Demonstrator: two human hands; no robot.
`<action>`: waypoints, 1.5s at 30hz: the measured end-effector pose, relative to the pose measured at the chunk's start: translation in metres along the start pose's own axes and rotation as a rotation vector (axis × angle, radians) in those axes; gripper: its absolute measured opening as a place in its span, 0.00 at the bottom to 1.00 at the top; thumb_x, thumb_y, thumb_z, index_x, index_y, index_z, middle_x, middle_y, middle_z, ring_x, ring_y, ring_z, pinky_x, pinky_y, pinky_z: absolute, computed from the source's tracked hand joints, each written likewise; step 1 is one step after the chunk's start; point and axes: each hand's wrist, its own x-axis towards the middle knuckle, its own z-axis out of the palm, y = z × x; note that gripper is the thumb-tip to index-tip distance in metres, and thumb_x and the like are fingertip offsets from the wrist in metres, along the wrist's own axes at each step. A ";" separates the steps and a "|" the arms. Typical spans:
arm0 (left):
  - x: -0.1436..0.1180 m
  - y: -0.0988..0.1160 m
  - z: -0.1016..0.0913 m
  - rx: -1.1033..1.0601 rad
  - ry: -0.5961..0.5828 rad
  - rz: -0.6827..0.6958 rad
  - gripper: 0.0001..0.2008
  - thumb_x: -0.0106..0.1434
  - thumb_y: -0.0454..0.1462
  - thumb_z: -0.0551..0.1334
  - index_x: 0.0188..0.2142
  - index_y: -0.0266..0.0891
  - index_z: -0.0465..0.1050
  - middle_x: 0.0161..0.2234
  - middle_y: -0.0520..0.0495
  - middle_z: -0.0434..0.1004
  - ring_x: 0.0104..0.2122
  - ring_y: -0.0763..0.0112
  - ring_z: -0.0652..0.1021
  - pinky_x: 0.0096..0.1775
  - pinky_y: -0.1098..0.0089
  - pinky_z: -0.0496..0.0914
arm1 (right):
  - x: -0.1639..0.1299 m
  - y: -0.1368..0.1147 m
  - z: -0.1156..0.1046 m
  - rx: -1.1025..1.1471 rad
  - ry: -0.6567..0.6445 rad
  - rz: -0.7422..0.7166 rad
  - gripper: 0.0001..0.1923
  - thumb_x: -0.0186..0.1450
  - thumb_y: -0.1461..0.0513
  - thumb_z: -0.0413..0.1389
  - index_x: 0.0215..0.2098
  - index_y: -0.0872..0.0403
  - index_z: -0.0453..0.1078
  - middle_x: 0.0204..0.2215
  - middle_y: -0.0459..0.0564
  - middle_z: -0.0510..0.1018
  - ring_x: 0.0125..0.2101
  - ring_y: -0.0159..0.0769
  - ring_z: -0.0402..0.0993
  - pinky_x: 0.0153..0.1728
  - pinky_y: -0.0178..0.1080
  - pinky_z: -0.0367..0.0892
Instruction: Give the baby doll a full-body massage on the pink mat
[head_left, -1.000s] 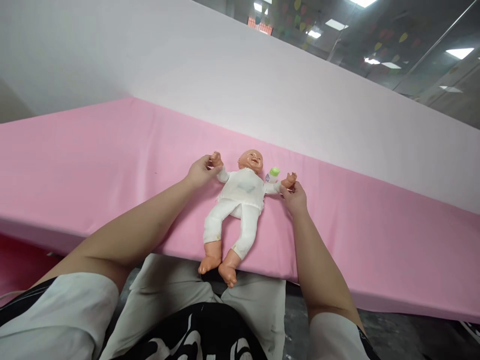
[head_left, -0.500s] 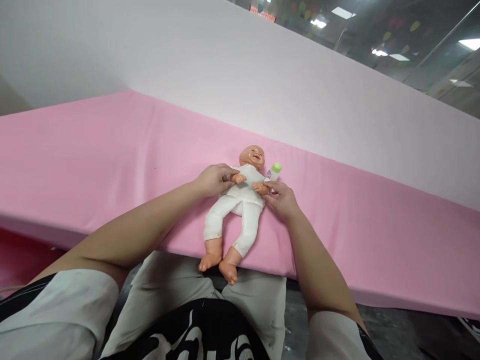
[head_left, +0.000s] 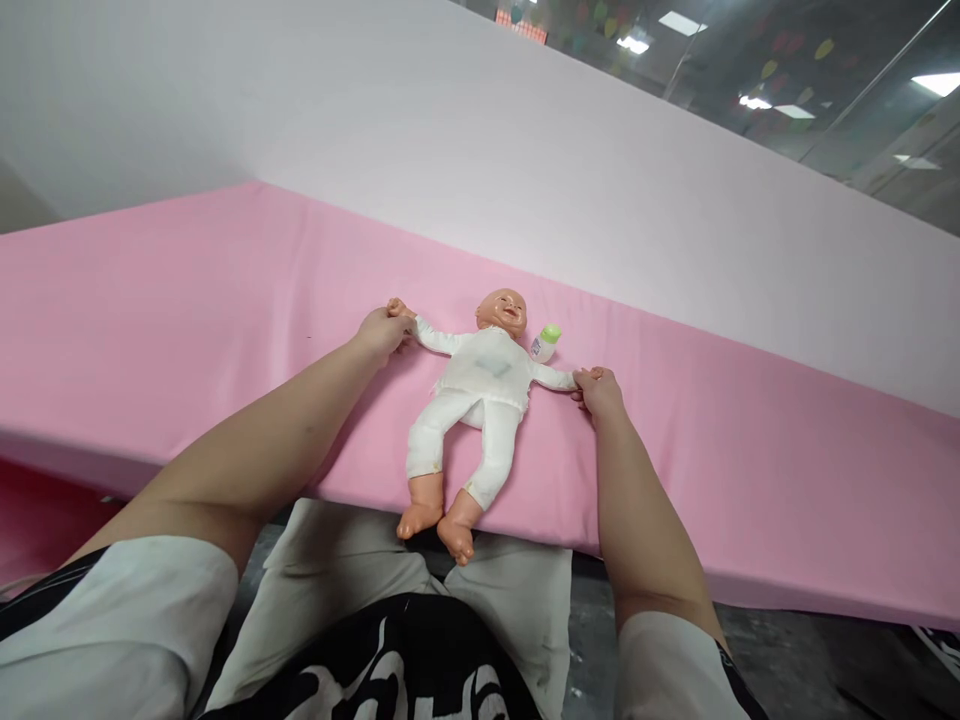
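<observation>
A baby doll (head_left: 481,385) in white clothes lies on its back on the pink sheet (head_left: 187,310), feet hanging over the near edge. Its arms are stretched straight out to both sides. My left hand (head_left: 382,332) grips the doll's hand on the left side. My right hand (head_left: 598,391) grips the doll's other hand on the right. A small white bottle with a green cap (head_left: 545,343) lies by the doll's head, just beyond its right-side arm.
A pale pink padded wall (head_left: 525,170) rises behind the sheet. My lap in grey trousers (head_left: 337,570) and a black printed shirt sits under the near edge. A dark floor (head_left: 825,670) shows at lower right.
The doll's arms were spread, then folded in onto its chest half a second ago, and are now pulled wide apart again by both hands.
</observation>
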 end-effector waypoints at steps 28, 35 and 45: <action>-0.071 0.011 0.024 0.590 -0.370 0.756 0.22 0.59 0.45 0.68 0.53 0.47 0.85 0.45 0.48 0.82 0.34 0.68 0.79 0.40 0.68 0.74 | -0.076 -0.037 0.047 -0.181 -0.278 -0.667 0.23 0.64 0.56 0.66 0.57 0.46 0.78 0.50 0.49 0.85 0.47 0.44 0.80 0.51 0.48 0.77; -0.038 0.015 0.005 0.309 -0.049 0.399 0.17 0.57 0.40 0.67 0.46 0.39 0.77 0.38 0.46 0.83 0.31 0.65 0.79 0.34 0.67 0.72 | -0.031 -0.024 0.016 0.169 -0.001 -0.311 0.35 0.67 0.50 0.63 0.67 0.49 0.59 0.49 0.53 0.84 0.40 0.36 0.83 0.39 0.38 0.80; -0.004 0.005 -0.016 0.188 -0.071 0.094 0.11 0.50 0.37 0.69 0.32 0.41 0.70 0.24 0.47 0.75 0.23 0.64 0.76 0.24 0.68 0.65 | -0.004 -0.001 -0.003 -0.243 -0.025 -0.023 0.31 0.63 0.54 0.65 0.61 0.51 0.62 0.35 0.47 0.80 0.22 0.34 0.78 0.17 0.34 0.72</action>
